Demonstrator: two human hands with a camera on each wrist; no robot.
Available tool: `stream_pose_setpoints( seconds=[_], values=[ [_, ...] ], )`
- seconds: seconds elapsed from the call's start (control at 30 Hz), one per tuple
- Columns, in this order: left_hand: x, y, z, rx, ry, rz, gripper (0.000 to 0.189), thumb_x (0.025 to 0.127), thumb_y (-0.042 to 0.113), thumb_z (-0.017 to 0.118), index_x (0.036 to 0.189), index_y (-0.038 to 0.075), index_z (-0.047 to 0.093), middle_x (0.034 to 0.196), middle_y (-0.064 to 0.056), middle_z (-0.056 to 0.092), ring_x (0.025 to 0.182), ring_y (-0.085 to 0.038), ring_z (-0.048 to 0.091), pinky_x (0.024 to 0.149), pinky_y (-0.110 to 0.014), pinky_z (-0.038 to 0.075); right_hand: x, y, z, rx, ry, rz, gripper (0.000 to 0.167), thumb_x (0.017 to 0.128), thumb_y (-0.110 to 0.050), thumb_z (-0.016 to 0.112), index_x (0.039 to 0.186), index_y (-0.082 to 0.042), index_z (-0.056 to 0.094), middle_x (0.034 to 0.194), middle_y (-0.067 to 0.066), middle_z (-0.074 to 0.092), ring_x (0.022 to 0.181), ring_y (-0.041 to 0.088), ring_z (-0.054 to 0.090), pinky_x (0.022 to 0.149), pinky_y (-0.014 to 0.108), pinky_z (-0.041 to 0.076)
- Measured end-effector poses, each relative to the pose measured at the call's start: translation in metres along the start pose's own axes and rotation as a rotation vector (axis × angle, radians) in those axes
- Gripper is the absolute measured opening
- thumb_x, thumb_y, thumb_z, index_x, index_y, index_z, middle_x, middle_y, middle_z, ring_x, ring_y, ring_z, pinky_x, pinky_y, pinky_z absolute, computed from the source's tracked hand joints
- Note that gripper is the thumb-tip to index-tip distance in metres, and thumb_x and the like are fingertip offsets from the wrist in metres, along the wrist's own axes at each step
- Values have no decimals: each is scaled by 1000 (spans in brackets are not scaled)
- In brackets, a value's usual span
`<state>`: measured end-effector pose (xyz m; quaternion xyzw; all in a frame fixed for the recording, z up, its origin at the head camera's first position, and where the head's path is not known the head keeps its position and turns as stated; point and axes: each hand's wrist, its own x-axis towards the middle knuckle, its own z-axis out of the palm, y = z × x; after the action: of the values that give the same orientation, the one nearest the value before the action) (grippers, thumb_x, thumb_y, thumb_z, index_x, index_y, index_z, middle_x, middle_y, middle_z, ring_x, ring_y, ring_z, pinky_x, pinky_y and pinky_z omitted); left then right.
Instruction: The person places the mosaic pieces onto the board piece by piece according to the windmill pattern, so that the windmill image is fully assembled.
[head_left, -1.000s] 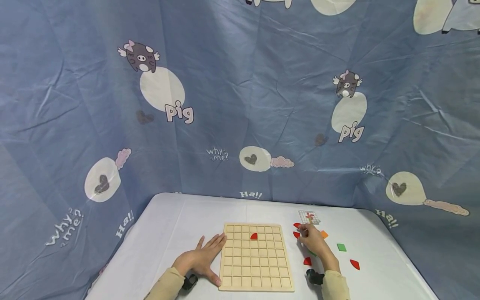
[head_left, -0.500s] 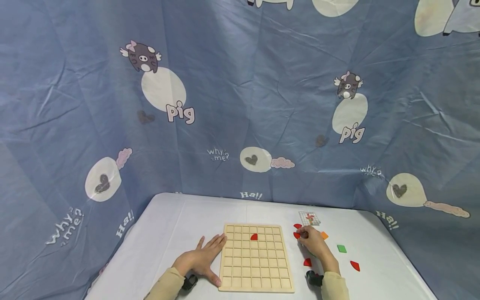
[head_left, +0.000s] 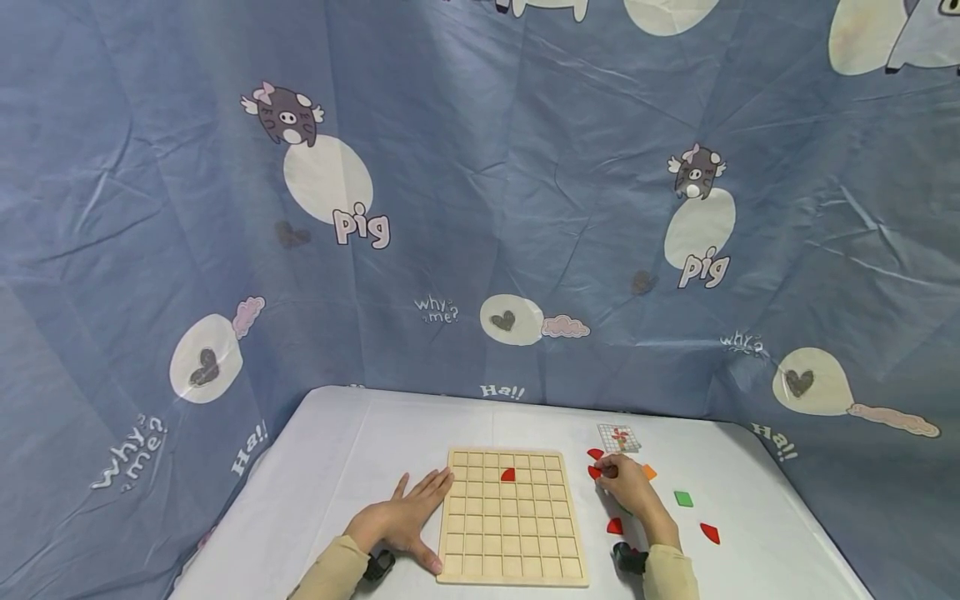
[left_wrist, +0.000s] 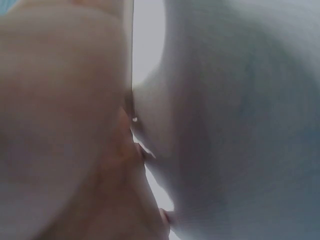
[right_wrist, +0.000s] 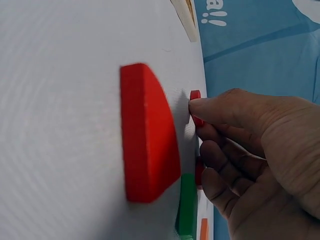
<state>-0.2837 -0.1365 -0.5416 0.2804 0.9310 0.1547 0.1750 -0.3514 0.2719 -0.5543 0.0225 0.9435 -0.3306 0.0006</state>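
Red in colour, the held piece (head_left: pixel 594 472) is located just right of the board (head_left: pixel 510 546), level with its far rows. It is pinched between thumb and forefinger of the right hand (head_left: pixel 632 486); the other fingers are bent toward the palm. Whether the piece is raised off the table (head_left: pixel 397 433) cannot be told. Another red one, the far piece (head_left: pixel 596 454), is positioned just beyond it; the near piece (head_left: pixel 615 526) is found closer to the wrist. An orange piece (head_left: pixel 649 472) is located just right of the hand, a green piece (head_left: pixel 683 498) farther right. On the board, a set piece (head_left: pixel 508 474) is seated in the second row from the far side. The left hand (head_left: pixel 405 521) is spread wide along the board's left edge, grasping nothing. A card (head_left: pixel 618 437) is laid at the far right.

Faults to be guarded against: the held piece may be dropped or twisted if the narrow pinch slips; the far piece may be nudged by sideways finger travel; the near piece may be swept by a low wrist; the board may be skewed by uneven left-hand pressure.
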Motion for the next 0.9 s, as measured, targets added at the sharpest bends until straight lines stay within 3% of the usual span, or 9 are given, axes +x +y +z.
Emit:
stream_pose_setpoints(
  seconds=[0.53,0.9],
  values=[
    [1,-1,1,5,2,-1,134,60,65,79,155,7,5,164,-12,2,151,-32,4,116,-65,-3,0,-6,0,15,21,-33,20,79,-9,74,97,-5,69,87,4,67,77,15,57,71,33,52],
    [1,0,1,0,0,-9,135,60,64,80,155,7,4,164,-10,1,151,-32,2,116,-66,-4,-4,-18,0,40,51,-95,22,75,-9,75,95,-5,69,85,2,66,71,13,53,58,25,44]
  ],
)
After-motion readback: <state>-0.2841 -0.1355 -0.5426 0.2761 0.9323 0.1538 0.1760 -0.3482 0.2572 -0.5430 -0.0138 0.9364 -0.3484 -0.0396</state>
